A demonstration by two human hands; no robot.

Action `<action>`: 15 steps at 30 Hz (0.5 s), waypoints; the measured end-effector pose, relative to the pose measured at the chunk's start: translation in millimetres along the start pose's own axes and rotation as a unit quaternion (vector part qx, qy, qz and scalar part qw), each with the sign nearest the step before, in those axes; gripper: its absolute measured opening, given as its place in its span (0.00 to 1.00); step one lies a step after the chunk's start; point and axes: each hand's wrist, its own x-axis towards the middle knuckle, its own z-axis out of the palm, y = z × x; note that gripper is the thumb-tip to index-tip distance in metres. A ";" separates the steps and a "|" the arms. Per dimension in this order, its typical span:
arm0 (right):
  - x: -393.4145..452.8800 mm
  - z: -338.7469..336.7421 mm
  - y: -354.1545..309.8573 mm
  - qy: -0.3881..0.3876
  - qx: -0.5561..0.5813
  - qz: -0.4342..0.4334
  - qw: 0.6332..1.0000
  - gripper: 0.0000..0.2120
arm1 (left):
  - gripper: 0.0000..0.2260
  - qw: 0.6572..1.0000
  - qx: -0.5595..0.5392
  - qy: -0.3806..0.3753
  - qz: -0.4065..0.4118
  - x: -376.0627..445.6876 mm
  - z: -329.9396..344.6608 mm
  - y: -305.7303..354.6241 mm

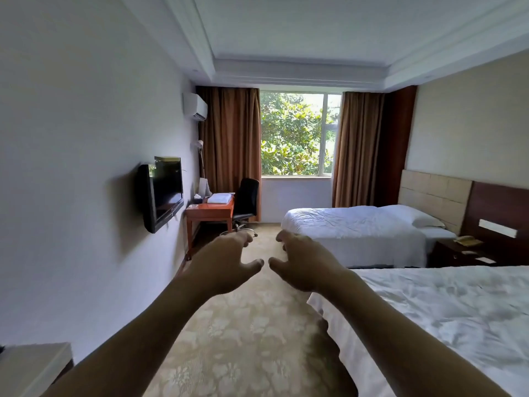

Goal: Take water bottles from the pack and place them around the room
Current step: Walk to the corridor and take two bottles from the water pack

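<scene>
Bottles and pack appear nowhere in the head view, so where they lie relative to the hands cannot be told. The left hand (226,263) and right hand (305,263) reach forward side by side over the carpet (246,333), thumbs nearly meeting, fingers loosely curled, holding nothing. Two beds (446,316) stand right, a nightstand (461,255) between them. A TV (163,193) hangs left; beyond it are a desk (210,212) and chair (246,200) below the window (296,136).

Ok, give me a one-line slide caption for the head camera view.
Both hands, left hand and right hand, reach out empty into a twin-bed hotel room; no water bottles in view.
</scene>
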 end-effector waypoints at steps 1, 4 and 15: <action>19.7 4.3 4.9 -0.002 -0.001 0.001 1.000 0.28 | 0.27 1.000 -0.001 -0.001 -0.004 17.9 6.9 -9.7; 75.2 19.0 21.8 -0.014 -0.016 0.003 1.000 0.28 | 0.28 1.000 -0.005 -0.008 -0.018 68.1 26.2 -36.3; 286.1 83.1 130.1 -0.011 0.003 -0.008 1.000 0.32 | 0.27 0.999 -0.020 0.020 -0.046 271.5 107.1 -114.7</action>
